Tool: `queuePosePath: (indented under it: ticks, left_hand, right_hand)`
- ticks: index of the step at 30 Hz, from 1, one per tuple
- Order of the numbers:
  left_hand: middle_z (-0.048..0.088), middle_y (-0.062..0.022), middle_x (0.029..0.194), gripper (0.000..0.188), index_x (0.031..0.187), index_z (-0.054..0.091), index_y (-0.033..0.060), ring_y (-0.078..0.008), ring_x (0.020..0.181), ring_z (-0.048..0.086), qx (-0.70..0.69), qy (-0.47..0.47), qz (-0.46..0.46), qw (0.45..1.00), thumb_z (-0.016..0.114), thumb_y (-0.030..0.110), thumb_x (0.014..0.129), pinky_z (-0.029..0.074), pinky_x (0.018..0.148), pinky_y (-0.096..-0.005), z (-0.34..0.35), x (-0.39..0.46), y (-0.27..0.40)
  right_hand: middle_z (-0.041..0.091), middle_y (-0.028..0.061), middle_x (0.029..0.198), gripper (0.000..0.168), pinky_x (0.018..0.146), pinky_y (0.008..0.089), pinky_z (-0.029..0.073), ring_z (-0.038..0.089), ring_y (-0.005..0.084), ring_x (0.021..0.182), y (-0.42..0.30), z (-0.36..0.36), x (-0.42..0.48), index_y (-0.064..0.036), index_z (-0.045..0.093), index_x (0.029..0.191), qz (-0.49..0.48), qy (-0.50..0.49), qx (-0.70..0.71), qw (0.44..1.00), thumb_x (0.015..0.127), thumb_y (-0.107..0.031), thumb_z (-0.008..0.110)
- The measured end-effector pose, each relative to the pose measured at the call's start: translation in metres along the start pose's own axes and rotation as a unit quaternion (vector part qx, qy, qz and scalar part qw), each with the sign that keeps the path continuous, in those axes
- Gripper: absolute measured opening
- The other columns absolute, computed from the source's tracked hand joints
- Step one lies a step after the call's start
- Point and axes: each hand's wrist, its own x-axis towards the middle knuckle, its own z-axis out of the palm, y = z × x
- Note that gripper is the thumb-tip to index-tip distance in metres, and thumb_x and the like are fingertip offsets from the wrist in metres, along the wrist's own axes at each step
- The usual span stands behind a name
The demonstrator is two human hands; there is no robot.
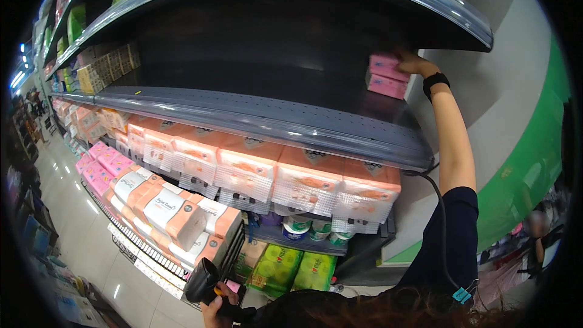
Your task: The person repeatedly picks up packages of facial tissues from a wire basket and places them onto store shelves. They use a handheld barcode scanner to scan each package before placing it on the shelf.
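Observation:
My right hand (413, 63) reaches deep into the dark metal shelf (255, 100), at its right end. Its fingers lie around the upper of two stacked pink tissue packs (385, 64); the far fingertips are blurred and partly hidden. The lower pink pack (387, 85) sits directly beneath, close to the white side panel (414, 82). At the bottom of the view, my left hand (218, 310) grips a black handheld barcode scanner (202, 280) with a yellow-orange trigger. The scanner's head tilts up, beside a wire display rack (232, 241).
Peach tissue packs (248, 164) hang along the shelf below. The rack holds peach-and-white facial tissue packs (166, 207) and pink packs (102, 164). Green paper-roll packs (275, 266) stand low down. A black cable (442, 218) runs beside my right arm. Boxed packs (107, 70) stand far left.

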Motion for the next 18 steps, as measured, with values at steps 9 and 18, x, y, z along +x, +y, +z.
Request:
queuePosePath:
  ticks: [9, 18]
  left_hand:
    - [0.048, -0.0065, 0.084, 0.025, 0.093, 0.045, 0.004, -0.0159, 0.068, 0.047, -0.02, 0.002, 0.011, 1.0, 0.06, 0.016, 0.077, 0.04, 0.063, -0.0298, 0.004, 0.008, -0.009]
    - [0.047, -0.0068, 0.078, 0.037, 0.096, 0.042, 0.0007, -0.0155, 0.063, 0.047, 0.019, 0.017, -0.006, 1.0, 0.061, 0.02, 0.072, 0.037, 0.058, -0.0295, 0.016, 0.018, -0.017]
  right_hand:
    - [0.045, 0.021, 0.125, 0.059, 0.099, 0.0355, 0.033, 0.043, 0.0336, 0.116, -0.007, 0.019, 0.014, -0.008, 0.038, 0.129, 0.002, -0.038, -0.058, 0.998, 0.073, -0.022, 0.053]
    - [0.043, 0.0196, 0.127, 0.051, 0.099, 0.0366, 0.033, 0.042, 0.0337, 0.117, -0.008, 0.03, 0.01, -0.013, 0.035, 0.132, 0.014, 0.0, -0.07, 0.997, 0.084, -0.021, 0.048]
